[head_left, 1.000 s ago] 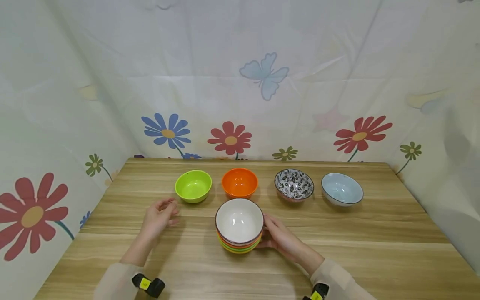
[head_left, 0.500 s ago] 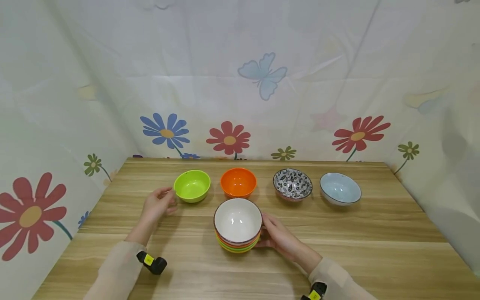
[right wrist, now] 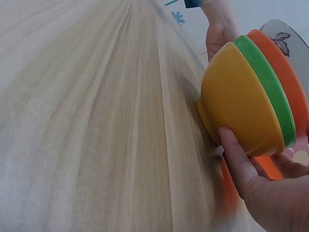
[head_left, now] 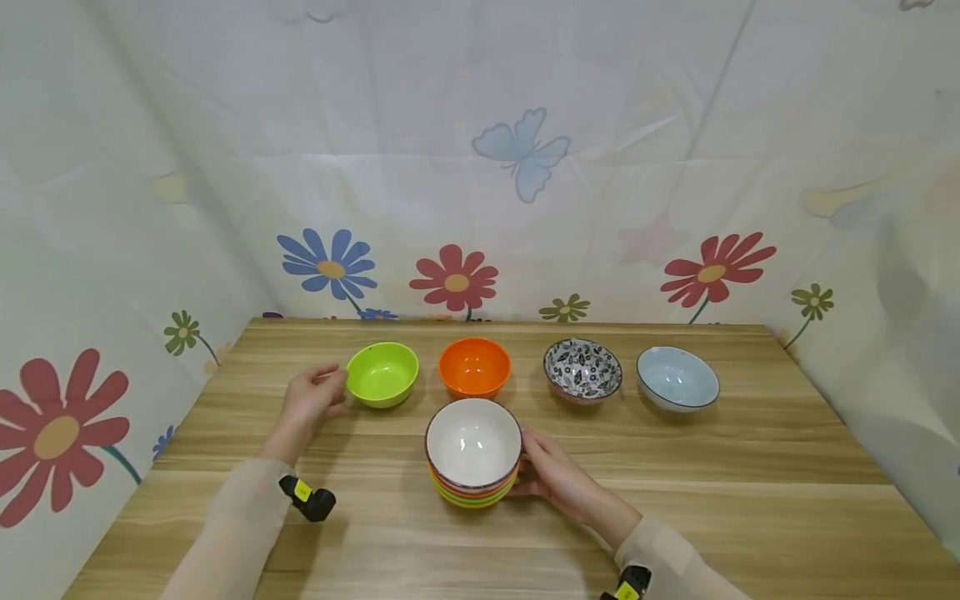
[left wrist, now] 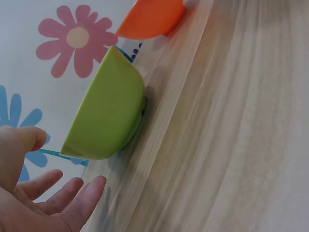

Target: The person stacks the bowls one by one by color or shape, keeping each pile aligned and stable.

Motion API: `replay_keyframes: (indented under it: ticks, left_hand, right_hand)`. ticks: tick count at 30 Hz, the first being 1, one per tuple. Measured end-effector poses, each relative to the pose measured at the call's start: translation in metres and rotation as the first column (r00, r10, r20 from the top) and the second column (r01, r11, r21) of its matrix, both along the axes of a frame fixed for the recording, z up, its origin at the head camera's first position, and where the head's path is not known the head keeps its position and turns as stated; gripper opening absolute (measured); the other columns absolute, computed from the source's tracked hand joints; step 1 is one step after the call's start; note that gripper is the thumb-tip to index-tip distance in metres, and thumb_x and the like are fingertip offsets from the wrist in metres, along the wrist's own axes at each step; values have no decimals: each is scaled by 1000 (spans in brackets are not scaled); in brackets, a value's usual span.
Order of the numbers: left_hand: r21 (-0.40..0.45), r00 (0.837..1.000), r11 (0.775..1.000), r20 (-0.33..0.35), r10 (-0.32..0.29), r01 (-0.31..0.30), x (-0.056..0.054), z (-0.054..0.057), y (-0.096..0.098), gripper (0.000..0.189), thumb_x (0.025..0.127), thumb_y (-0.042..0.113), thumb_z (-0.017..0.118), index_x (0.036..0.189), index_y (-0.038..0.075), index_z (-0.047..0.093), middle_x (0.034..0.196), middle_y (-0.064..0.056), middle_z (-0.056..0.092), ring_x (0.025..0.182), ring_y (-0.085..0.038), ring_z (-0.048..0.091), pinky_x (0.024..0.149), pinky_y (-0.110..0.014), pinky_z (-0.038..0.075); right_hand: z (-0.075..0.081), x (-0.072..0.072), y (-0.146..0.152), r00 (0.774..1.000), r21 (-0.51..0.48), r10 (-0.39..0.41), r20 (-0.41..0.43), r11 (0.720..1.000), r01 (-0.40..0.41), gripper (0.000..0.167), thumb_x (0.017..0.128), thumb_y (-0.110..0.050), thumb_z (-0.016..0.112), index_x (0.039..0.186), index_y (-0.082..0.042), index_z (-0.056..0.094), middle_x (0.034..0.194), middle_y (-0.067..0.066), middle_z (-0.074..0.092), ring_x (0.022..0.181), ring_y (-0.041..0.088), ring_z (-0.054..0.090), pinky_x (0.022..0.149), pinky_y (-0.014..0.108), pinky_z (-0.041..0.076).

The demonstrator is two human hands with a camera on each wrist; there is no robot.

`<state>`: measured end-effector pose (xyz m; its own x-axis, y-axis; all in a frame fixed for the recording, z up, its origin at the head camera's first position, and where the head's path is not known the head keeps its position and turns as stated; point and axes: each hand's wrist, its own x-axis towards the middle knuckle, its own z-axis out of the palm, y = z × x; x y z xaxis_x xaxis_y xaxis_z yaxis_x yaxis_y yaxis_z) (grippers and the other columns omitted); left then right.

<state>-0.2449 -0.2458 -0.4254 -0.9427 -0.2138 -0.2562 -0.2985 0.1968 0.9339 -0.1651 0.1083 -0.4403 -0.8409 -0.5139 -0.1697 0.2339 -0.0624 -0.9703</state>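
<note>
My left hand (head_left: pixel 309 402) is beside the left edge of a light green bowl (head_left: pixel 383 375). In the left wrist view its fingers are spread and a small gap separates them from the bowl's green side (left wrist: pixel 107 108). My right hand (head_left: pixel 561 482) holds the right side of a stack of bowls, fingers bent against it. On top of that stack sits a white bowl with a dark rim (head_left: pixel 474 443). Beneath it the right wrist view shows an orange bowl (right wrist: pixel 285 72), a green bowl (right wrist: pixel 264 79) and, lowest, a yellow bowl (right wrist: pixel 236 101) touched by my fingers.
An orange bowl (head_left: pixel 475 368) stands behind the stack. Further right are a black-and-white floral bowl (head_left: pixel 582 370) and a pale blue bowl (head_left: pixel 678 379). All rest on a wooden table (head_left: pixel 675 467), with a flower-printed cloth (head_left: pixel 375 192) behind it.
My left hand has moved slightly forward and up along the green bowl's left side. My right hand and the stack have stayed in place; the view has shifted a little.
</note>
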Motion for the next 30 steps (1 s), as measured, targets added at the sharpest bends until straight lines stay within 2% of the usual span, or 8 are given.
replay_keyframes:
  ticks: [3, 11, 17, 21, 26, 30]
  left_hand:
    - [-43, 1000, 999, -1, -3, 3, -4, 1, -2, 58, 92, 29, 51, 140, 3, 33, 133, -22, 44, 112, -31, 51, 86, -36, 53]
    - [-77, 1000, 997, 22, 3, -1, -10, 4, -4, 57, 91, 27, 53, 140, 3, 36, 133, -23, 46, 108, -31, 55, 82, -34, 54]
    - [-120, 999, 993, 32, 0, 4, -13, 7, -1, 54, 90, 24, 56, 136, 1, 41, 131, -23, 48, 99, -28, 60, 77, -33, 56]
    - [-152, 998, 988, 55, 11, -3, -18, 6, 1, 50, 89, 22, 57, 134, 2, 46, 129, -20, 50, 87, -22, 61, 75, -32, 56]
    - [-204, 996, 979, 79, 28, -11, -23, 10, 4, 46, 87, 20, 60, 129, 2, 51, 114, -16, 57, 66, -13, 57, 69, -32, 56]
    - [-254, 996, 967, 89, 28, -4, -25, 14, 6, 43, 85, 18, 61, 125, 1, 54, 94, -11, 59, 61, -13, 55, 65, -30, 55]
  right_hand:
    - [0, 0, 0, 1000, -1, -6, 1, 1000, 6, 61, 100, -38, 30, 137, 10, 28, 120, 19, 53, 98, 17, 58, 85, 47, 51]
    - [1, 1, -1, 1000, 6, -12, -1, 1000, 12, 60, 100, -37, 31, 136, 10, 29, 121, 19, 53, 98, 18, 58, 85, 47, 52]
    - [1, 1, -1, 1000, -2, -13, -1, 1000, 13, 59, 100, -37, 31, 136, 11, 29, 115, 16, 56, 95, 18, 59, 83, 46, 53]
    - [0, 1, -1, 1000, -1, -11, -2, 1000, 11, 60, 100, -37, 31, 135, 11, 30, 113, 16, 57, 93, 18, 59, 83, 45, 53]
    - [-1, 0, 0, 1000, 8, -14, -1, 1000, 14, 62, 100, -39, 31, 136, 11, 29, 114, 18, 57, 94, 18, 59, 83, 45, 53]
    - [-1, 0, 0, 1000, 9, -16, -1, 1000, 16, 62, 100, -39, 31, 136, 11, 28, 115, 18, 56, 94, 18, 59, 83, 45, 53]
